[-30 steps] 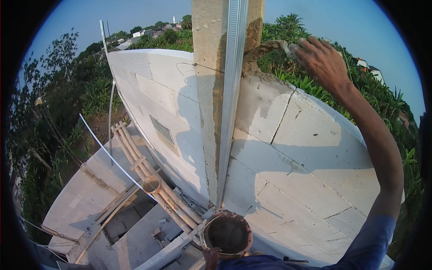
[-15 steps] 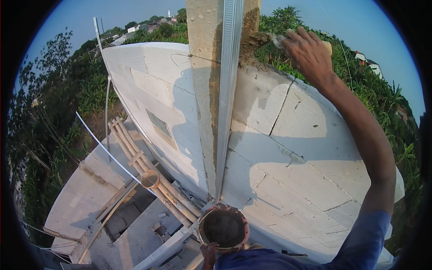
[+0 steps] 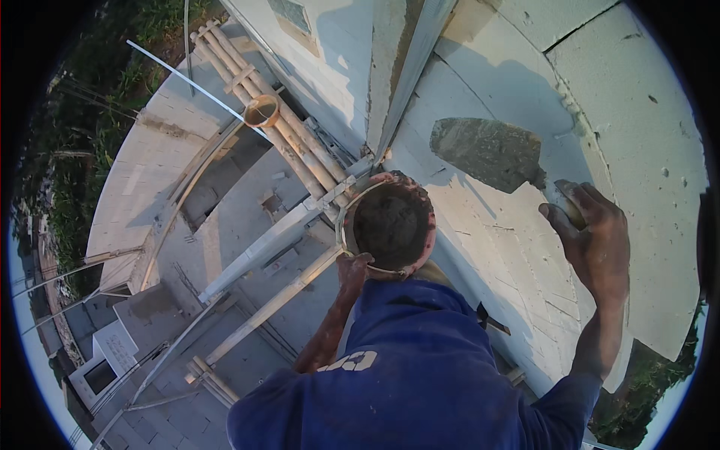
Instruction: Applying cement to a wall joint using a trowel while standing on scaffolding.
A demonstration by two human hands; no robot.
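Note:
My right hand (image 3: 596,240) grips the handle of a trowel (image 3: 484,150), whose broad blade is coated in grey mortar and hangs over the white block wall (image 3: 487,232) on the right. My left hand (image 3: 352,266) holds the near left rim of a round bucket (image 3: 394,225) in front of my blue-shirted body, with dark, wet mortar inside it. Above the bucket rises a concrete column (image 3: 386,75) with a metal profile (image 3: 418,71) along its side.
Tied bamboo poles (image 3: 289,157) run at upper left, with an orange round container (image 3: 260,110) on them and a long pale strip (image 3: 180,79) crossing behind. Below at left lie a curved block wall (image 3: 124,202), a lower slab with rubble and a bamboo pole (image 3: 262,307). Greenery edges the drop.
The view has tilted sharply down. My right hand has brought the trowel from the top of the wall beside the column down to the right of the bucket. My left hand stays on the bucket.

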